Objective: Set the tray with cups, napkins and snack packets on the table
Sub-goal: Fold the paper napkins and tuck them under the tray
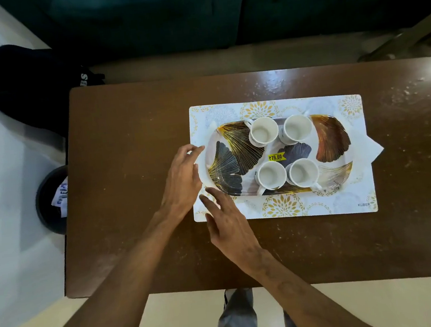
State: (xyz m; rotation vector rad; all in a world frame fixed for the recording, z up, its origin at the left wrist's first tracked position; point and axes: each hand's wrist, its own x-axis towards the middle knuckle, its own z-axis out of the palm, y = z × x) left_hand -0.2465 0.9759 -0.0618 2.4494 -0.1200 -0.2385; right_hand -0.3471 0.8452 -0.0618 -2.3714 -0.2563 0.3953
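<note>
Cups of white ceramic (263,131), four, are sitting on an oval leaf-patterned tray (228,159); left hand (181,179) and right hand (229,227) are hovering beside it, fingers apart, empty.

An oval leaf-printed tray (234,148) lies on a white, gold-flowered placemat (282,207) on a brown wooden table (132,145). The left hand (181,177) and right hand (229,225) spread relaxed fingers beside its rim. Four white ceramic cups (263,134) stand beyond the fingertips.
</note>
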